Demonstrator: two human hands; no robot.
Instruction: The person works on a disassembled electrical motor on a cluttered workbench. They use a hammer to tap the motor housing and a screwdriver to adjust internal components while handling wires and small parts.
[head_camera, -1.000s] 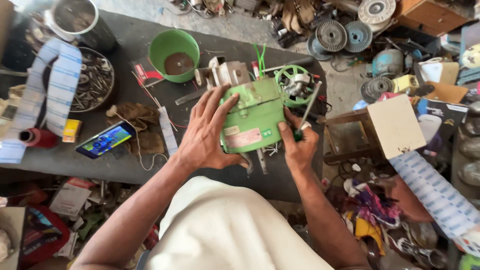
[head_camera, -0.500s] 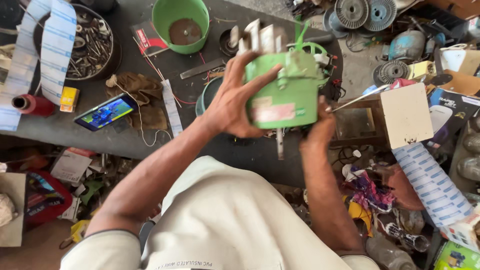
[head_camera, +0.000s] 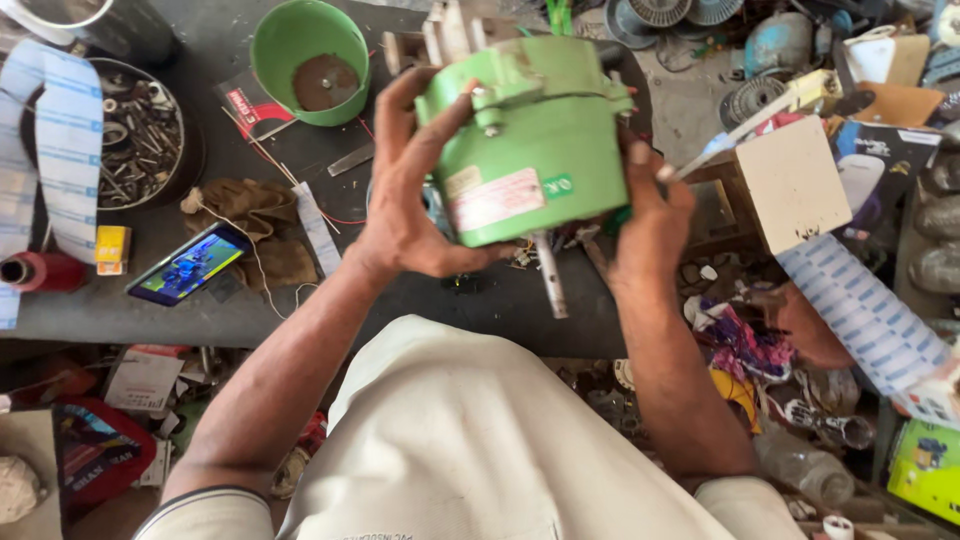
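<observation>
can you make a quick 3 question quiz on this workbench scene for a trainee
1. True or false: both hands grip the green motor housing up off the table.
2. Which lies left of the left hand on the dark table? A) a lit phone B) a hammer C) a kettle
3. What sticks out of the housing's underside?

Key:
1. True; the right hand is on its other side.
2. A, the phone beside the brown cloth.
3. A metal shaft.
</observation>
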